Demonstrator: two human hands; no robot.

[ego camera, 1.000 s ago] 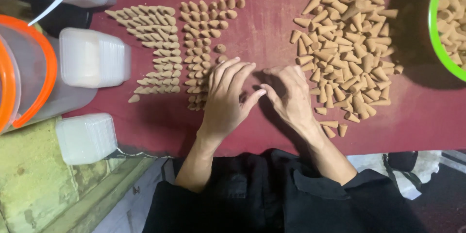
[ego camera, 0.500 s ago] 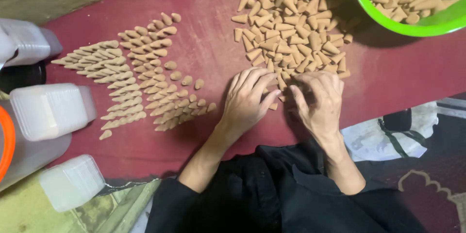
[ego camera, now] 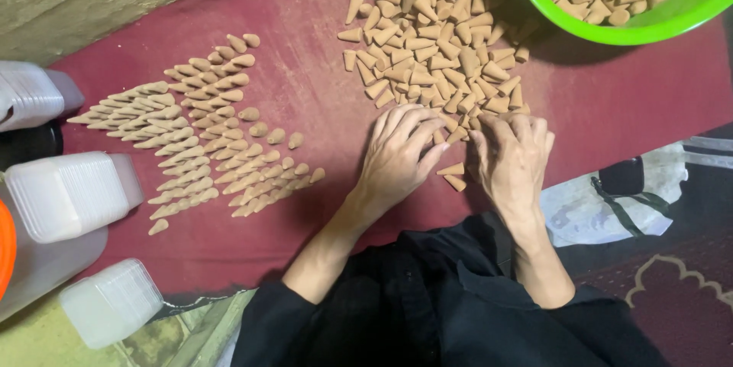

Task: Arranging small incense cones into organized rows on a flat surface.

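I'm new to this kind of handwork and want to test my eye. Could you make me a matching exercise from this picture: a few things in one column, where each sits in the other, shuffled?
Things:
1. green bowl
2. loose heap of cones
3. neat rows of cones
4. clear plastic containers

Places:
A. left of the hands, on the red mat
B. top right corner
C. far left edge
D. just beyond the fingertips of the left hand and right hand

Pairs: 1-B, 2-D, 3-A, 4-C
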